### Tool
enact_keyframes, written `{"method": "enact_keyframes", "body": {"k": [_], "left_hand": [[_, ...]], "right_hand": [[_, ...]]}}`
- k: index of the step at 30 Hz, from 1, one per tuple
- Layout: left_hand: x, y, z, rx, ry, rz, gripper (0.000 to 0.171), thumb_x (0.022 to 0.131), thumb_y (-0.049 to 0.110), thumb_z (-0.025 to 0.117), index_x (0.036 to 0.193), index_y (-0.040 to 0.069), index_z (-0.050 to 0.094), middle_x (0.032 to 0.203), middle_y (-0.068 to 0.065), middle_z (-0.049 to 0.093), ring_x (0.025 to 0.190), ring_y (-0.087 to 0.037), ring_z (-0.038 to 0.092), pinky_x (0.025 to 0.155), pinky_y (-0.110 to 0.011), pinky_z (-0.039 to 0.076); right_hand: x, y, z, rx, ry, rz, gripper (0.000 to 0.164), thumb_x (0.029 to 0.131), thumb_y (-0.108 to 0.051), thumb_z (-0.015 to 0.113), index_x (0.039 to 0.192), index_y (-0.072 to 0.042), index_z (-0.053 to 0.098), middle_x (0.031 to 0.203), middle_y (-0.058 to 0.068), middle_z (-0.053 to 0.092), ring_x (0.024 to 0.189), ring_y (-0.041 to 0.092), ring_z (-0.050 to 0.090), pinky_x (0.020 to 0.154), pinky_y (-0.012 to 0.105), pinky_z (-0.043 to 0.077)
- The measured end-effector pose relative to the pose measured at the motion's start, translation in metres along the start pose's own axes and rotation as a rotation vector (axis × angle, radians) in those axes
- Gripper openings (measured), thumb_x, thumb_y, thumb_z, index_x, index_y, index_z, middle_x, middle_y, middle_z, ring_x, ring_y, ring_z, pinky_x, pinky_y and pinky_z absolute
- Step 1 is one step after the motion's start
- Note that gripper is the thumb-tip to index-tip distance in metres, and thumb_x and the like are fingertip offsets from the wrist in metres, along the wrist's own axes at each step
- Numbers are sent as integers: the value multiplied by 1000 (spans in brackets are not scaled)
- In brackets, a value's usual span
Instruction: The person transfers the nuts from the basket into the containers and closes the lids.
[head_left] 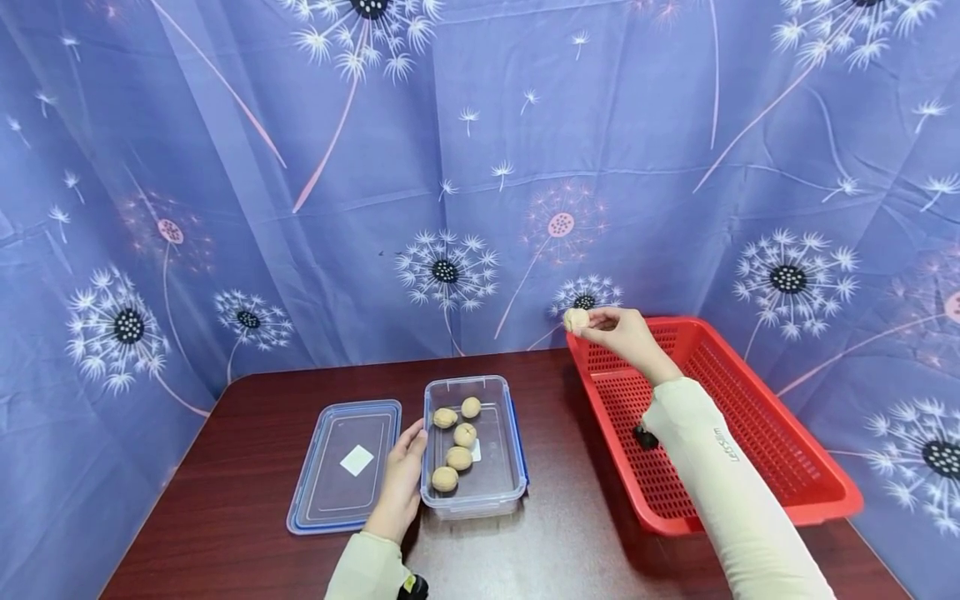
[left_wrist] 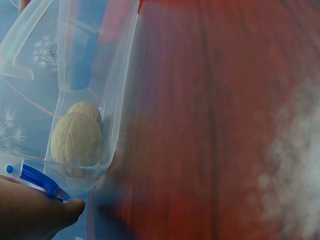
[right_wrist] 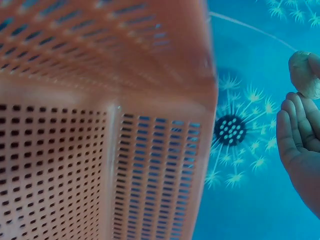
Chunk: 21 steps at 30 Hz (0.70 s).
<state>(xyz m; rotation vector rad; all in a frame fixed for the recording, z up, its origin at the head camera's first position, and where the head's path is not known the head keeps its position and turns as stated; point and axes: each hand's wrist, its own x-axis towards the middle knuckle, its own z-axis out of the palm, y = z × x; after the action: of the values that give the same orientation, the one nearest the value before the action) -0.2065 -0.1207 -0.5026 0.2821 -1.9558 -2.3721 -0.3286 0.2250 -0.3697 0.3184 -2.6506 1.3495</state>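
My right hand [head_left: 622, 335] pinches a walnut [head_left: 576, 320] between thumb and fingertips, raised over the far left corner of the red basket [head_left: 843, 500]. In the right wrist view, that hand [right_wrist: 305, 145] is at the right edge with the walnut [right_wrist: 302, 75] at its fingertips. Several walnuts [head_left: 459, 457] lie inside a clear plastic box [head_left: 472, 505], mostly along its left half. Against the box's left wall rests my left hand [head_left: 403, 479], its fingers fairly straight. The left wrist view has the thumb [left_wrist: 67, 212] beside a blue latch [left_wrist: 37, 179].
A clear lid with a blue seal [head_left: 345, 504] lies flat on the dark wooden table [head_left: 247, 467], left of the box. The slotted red basket stands on the table's right side. Behind everything hangs a blue dandelion-print curtain [head_left: 360, 283].
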Motion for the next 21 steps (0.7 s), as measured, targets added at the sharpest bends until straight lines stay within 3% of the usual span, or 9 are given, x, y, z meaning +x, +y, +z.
{"method": "enact_keyframes", "body": {"k": [10, 21], "left_hand": [[-1, 2, 2, 0, -5, 1, 46, 105, 19, 38, 145, -4, 35, 143, -28, 39, 128, -36, 42, 109, -47, 35], [1, -1, 1, 8, 8, 2, 45, 105, 19, 39, 144, -4, 37, 143, -28, 41, 129, -37, 41, 109, -46, 34]], "right_hand": [[4, -23, 20, 32, -16, -23, 47, 82, -25, 78, 118, 2, 64, 99, 15, 69, 90, 24, 63, 76, 25, 53], [11, -43, 51, 64, -41, -91, 41, 81, -14, 77, 115, 5, 66, 95, 17, 70, 89, 28, 66, 75, 28, 54]]}}
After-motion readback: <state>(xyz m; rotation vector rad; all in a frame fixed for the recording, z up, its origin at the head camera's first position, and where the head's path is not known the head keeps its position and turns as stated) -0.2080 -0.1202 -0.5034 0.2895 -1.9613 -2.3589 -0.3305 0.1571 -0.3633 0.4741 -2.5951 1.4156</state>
